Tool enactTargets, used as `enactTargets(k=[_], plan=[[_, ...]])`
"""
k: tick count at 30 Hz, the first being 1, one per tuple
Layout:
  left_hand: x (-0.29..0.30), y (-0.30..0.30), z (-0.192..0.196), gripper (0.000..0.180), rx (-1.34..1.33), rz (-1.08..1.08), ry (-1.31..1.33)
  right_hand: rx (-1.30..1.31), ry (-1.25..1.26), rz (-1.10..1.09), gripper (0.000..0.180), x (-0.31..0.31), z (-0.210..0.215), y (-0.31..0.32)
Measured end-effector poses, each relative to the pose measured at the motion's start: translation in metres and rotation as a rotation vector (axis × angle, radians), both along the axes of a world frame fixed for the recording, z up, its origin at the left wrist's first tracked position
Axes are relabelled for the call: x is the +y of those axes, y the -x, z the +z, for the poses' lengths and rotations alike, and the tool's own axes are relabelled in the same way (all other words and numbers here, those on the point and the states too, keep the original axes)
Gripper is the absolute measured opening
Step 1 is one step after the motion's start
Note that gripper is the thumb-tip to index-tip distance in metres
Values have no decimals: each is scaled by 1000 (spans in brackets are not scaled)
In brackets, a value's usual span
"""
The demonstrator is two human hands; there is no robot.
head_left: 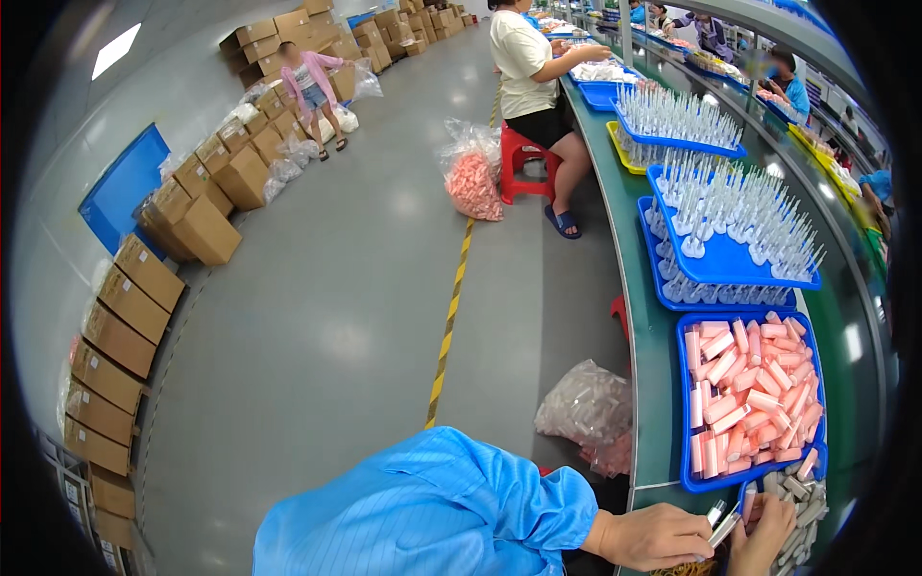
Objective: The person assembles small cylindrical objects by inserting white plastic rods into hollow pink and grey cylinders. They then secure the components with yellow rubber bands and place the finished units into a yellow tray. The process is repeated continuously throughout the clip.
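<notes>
At the lower right, my left hand [658, 536] reaches in from a blue sleeve, its fingers closed on a small silver-grey tube [724, 530]. Close beside it, my right hand [765, 534] comes up from the lower edge. A pink piece [749, 503] shows at its curled fingers, and its grip is partly hidden. Around the right hand lie many grey tubes [812, 514] in a heap. Just beyond both hands, a blue tray [684, 413] holds a pile of pink tubes with clear ends [759, 394].
Farther along the green bench [629, 288] stand stacked blue trays [735, 264] of upright clear stems. A seated person [526, 67] works there. Clear bags [586, 403] lie on the floor beside the bench. Cardboard boxes [120, 312] line the left wall; another person [312, 82] stands near them.
</notes>
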State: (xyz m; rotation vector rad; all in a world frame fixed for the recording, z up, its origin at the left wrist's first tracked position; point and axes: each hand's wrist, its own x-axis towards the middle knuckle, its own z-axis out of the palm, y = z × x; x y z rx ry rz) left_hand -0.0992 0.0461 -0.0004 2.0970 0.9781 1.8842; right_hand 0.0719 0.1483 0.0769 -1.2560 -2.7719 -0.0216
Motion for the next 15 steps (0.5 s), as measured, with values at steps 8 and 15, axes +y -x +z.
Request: enactTargets(k=[8,15], plan=[[-1,-3,-12,23,-13,-108,67,130,-10,60,19,6,-9,-9],[-1,-3,-11,21,-35,-99,43,556,152,-69,22,-10,5,1]])
